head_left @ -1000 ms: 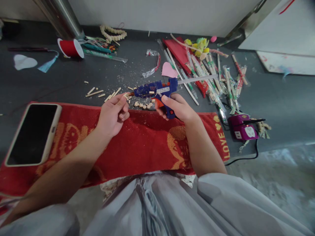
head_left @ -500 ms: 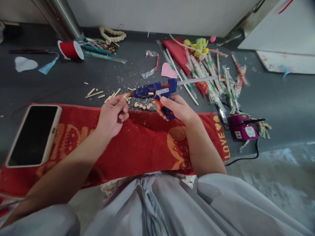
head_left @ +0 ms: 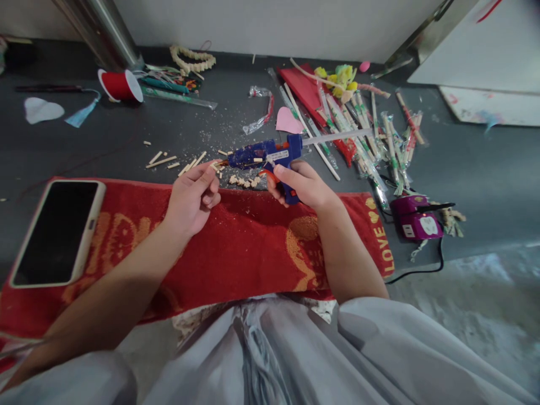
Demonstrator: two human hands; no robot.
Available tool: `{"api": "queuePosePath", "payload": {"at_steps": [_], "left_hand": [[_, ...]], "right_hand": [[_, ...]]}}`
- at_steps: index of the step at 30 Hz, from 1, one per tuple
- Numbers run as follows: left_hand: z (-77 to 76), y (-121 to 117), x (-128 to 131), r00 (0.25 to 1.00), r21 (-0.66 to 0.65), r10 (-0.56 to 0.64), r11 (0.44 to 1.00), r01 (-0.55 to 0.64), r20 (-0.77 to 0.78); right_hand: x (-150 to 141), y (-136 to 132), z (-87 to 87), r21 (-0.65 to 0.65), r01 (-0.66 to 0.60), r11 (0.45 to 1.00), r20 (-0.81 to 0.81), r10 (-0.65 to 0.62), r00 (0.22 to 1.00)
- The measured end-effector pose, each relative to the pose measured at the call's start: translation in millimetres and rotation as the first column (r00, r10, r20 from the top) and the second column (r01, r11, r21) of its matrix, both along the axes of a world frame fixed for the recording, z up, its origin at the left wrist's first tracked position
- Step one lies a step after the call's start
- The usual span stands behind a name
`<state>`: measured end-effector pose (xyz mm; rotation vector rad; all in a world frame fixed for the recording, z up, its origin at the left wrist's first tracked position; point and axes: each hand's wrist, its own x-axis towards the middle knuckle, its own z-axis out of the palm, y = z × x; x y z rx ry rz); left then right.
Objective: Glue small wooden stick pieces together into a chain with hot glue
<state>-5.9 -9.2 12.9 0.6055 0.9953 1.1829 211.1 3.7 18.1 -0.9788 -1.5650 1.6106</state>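
- From where I stand, the left hand [head_left: 192,199] is nearly closed, thumb and forefinger pinching a small pale piece [head_left: 216,166], the other fingers curled under.
- The right hand [head_left: 307,183] is wrapped around the handle of a blue glue gun [head_left: 255,154], fingers by its orange trigger.
- The glue gun lies level above the middle of the worktop [head_left: 126,132], nozzle pointing left at the small pale piece; I can't tell whether they touch.
- A clear glue stick [head_left: 340,136] pokes out of the gun's back, to the right.
- Just beyond the left hand lie short cut sticks [head_left: 161,160]; pale clustered bits [head_left: 244,181] sit between the hands, by the towel's far edge.
- Under the forearms, a red towel [head_left: 244,247] covers the near side, with a phone [head_left: 57,233] on its left end.
- Far left stands a spool of red thread [head_left: 121,85], with a pale beaded-looking loop [head_left: 193,62] to its right.
- Over on the right are wrapped sticks [head_left: 358,132], and nearer, a purple box [head_left: 417,218].
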Motion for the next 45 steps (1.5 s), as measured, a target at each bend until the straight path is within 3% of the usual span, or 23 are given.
{"api": "queuePosePath", "payload": {"at_steps": [21, 45], "left_hand": [[0.5, 0.3, 1.2, 1.000, -0.010, 0.025, 1.000, -0.025, 0.006], [2.7, 0.8, 0.9, 1.000, -0.040, 0.013, 0.999, -0.013, 0.007]], "right_hand": [[0.9, -1.1, 0.8, 0.008, 0.017, 1.000, -0.009, -0.016, 1.000], [6.9, -2.1, 7.9, 0.027, -0.003, 1.000, 0.099, 0.000, 0.995]]}}
